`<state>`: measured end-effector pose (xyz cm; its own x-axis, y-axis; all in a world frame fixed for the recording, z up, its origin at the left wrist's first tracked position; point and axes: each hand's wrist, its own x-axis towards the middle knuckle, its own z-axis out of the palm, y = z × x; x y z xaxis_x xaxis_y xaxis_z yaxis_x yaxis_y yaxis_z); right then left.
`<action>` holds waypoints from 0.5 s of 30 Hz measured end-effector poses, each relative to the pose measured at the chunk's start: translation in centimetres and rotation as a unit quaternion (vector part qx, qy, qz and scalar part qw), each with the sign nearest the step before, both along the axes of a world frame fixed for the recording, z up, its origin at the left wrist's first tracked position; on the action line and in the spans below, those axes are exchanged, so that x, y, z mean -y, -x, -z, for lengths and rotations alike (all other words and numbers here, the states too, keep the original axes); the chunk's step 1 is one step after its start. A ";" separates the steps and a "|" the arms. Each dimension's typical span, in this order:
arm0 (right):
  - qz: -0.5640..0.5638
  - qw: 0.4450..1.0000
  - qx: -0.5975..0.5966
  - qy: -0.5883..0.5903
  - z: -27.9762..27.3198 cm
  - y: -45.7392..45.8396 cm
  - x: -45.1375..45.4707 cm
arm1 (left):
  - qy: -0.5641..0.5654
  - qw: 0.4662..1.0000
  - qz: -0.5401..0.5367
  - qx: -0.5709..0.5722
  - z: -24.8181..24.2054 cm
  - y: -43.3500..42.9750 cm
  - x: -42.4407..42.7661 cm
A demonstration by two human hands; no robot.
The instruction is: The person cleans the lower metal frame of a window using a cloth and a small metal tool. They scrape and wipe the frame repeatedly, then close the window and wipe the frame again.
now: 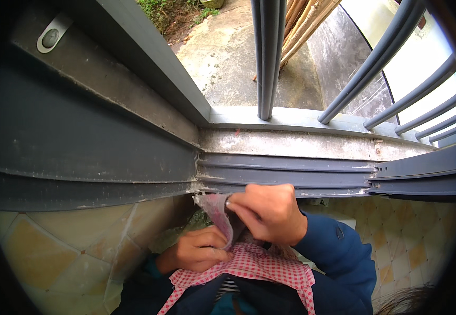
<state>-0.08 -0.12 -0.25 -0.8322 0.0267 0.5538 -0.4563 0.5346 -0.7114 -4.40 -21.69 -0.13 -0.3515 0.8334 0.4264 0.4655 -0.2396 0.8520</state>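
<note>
A worn, pinkish-grey cloth (217, 208) with a frayed corner is stretched between my two hands. My right hand (271, 212) pinches its upper edge between thumb and fingers, just in front of the window's sliding track (287, 173). Lower and to the left, my left hand (202, 250) grips the other part of the cloth near my chest. The cloth's frayed corner points at the left end of the track, by the corner of the grey metal frame (94, 138). Part of the cloth is hidden behind my hands.
Grey metal bars (269, 59) stand beyond the pale, stained sill (283, 143). Outside, a bundle of wooden poles (300, 29) rests over concrete ground (228, 59). A sliding sash (421, 169) is at the right. Tiled surfaces (42, 252) lie below the frame. I wear a pink checked apron (251, 264).
</note>
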 end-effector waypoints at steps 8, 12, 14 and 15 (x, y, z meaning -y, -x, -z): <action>0.004 0.981 -0.021 -0.193 -1.2 -2.8 0.4 | 0.171 0.984 0.037 -0.041 1.0 -0.2 0.3; 0.049 0.978 -0.005 -0.204 -2.6 -2.4 -0.8 | 0.047 0.999 -0.024 -0.007 0.9 -0.3 0.0; 0.085 0.972 -0.003 -0.218 -3.1 -1.9 -0.9 | 0.026 0.999 -0.043 -0.019 0.9 -0.2 -0.5; 0.084 0.970 0.010 -0.230 -3.4 -1.6 -1.1 | 0.019 0.998 -0.053 -0.019 0.8 -0.2 -0.7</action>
